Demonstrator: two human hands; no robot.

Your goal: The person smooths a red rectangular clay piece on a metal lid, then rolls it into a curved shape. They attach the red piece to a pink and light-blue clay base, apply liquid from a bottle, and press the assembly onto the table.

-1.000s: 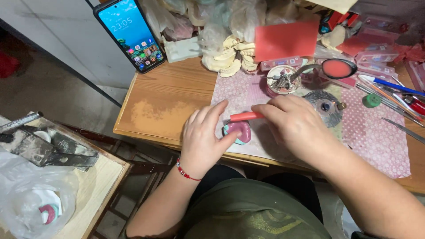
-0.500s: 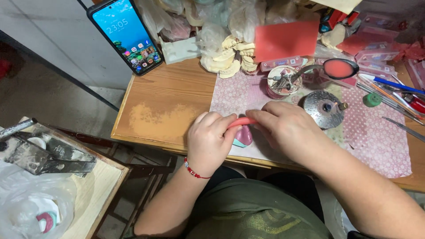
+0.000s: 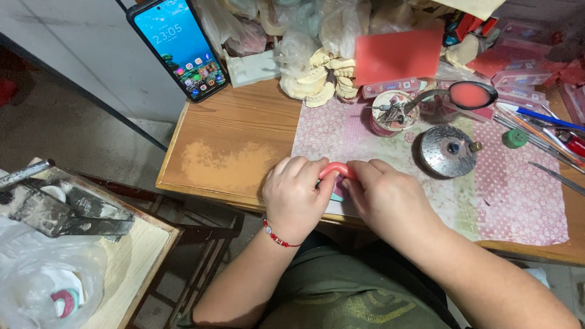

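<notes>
Both hands meet at the front edge of the wooden table point(image 3: 231, 131). My left hand point(image 3: 297, 195), with a red bracelet at the wrist, and my right hand point(image 3: 384, 198) together pinch a soft pink wax strip point(image 3: 337, 169), bent into an arch over a small pale blue-green object point(image 3: 337, 195) that is mostly hidden under my fingers. They rest on a pink patterned mat point(image 3: 487, 189).
A phone point(image 3: 178, 45) leans at the back left. White plaster dental casts point(image 3: 320, 79), a red wax sheet point(image 3: 397, 55), a small cup of tools point(image 3: 390, 113), a round metal burner point(image 3: 448, 150), a spoon of pink wax point(image 3: 472, 94) and pens point(image 3: 536, 116) crowd the back. A side tray point(image 3: 67, 207) stands left.
The wax strip was straight between my fingers; now it is curved into an arch over the small object. Both hands have drawn closer together, toward the table's front edge.
</notes>
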